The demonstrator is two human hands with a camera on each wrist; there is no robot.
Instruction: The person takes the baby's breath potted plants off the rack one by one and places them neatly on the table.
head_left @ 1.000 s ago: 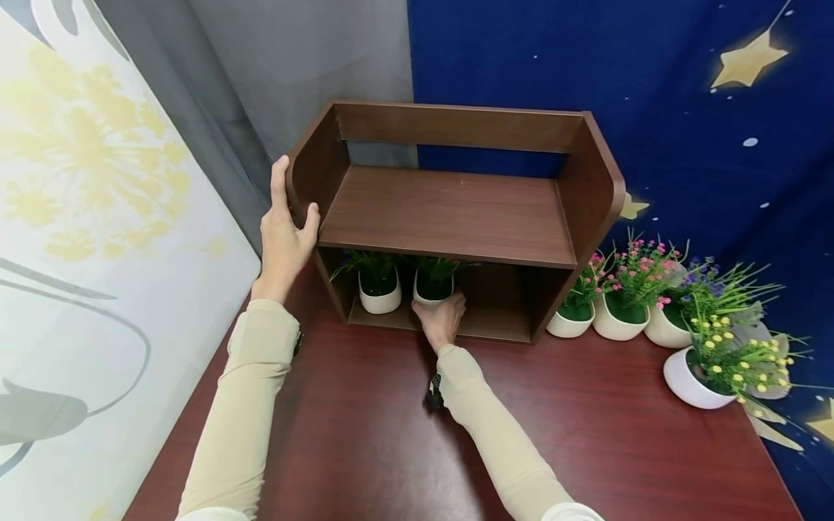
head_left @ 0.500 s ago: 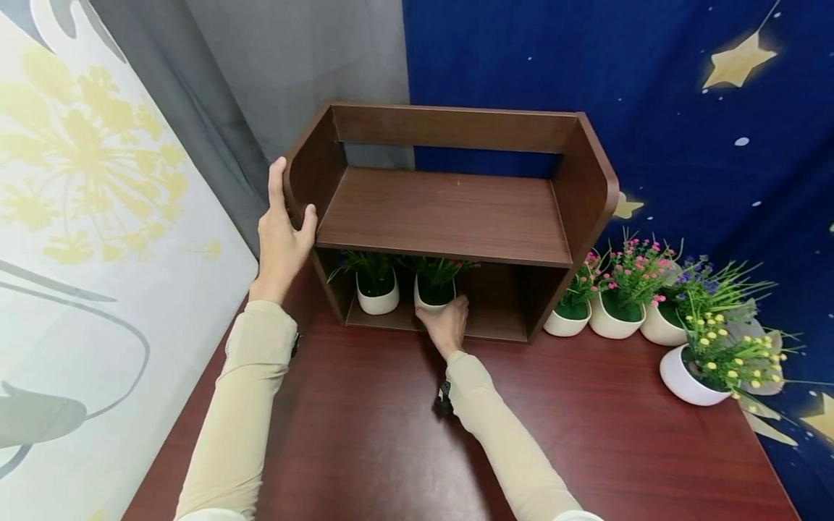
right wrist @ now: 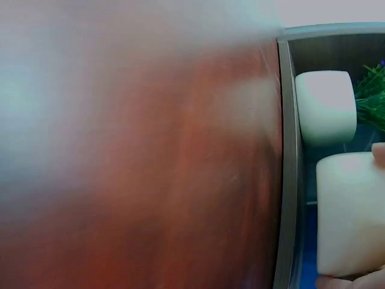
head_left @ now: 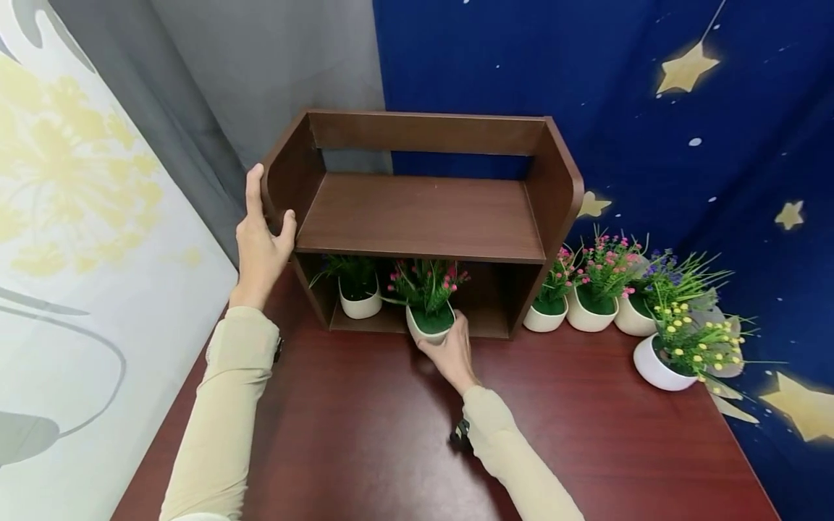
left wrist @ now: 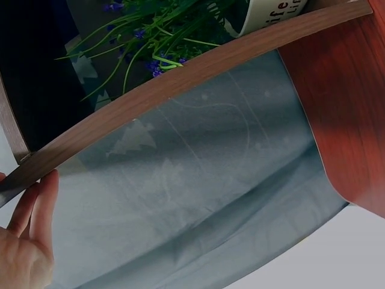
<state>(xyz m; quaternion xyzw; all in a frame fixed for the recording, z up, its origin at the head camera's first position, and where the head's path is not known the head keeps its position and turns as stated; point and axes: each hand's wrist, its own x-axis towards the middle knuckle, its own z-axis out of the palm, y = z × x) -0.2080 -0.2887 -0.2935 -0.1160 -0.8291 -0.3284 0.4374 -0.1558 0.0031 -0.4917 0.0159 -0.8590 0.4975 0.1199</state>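
A potted plant [head_left: 430,322] with pink flowers in a white pot is at the front of the lower compartment of a brown wooden shelf [head_left: 420,217]. My right hand [head_left: 455,356] grips its pot from the front right; in the right wrist view only fingertips show at the white pot [right wrist: 349,211]. Up at the shelf's left side panel, my left hand [head_left: 262,250] holds the panel's front edge between thumb and fingers. Another potted plant [head_left: 360,300] stands to the left in the same compartment; the left wrist view shows purple flowers [left wrist: 156,63] there.
Right of the shelf stand several potted plants: pink-flowered ones [head_left: 593,307], a purple-flowered one [head_left: 635,315], and a yellow-flowered one [head_left: 664,365] nearer the front. All rest on a reddish-brown table [head_left: 365,434]. A white patterned panel [head_left: 98,304] borders the left side.
My right hand has drawn the pink-flowered potted plant forward, and its flowers now show in front of the upper board. The left hand keeps its hold on the shelf. The head view has shifted slightly.
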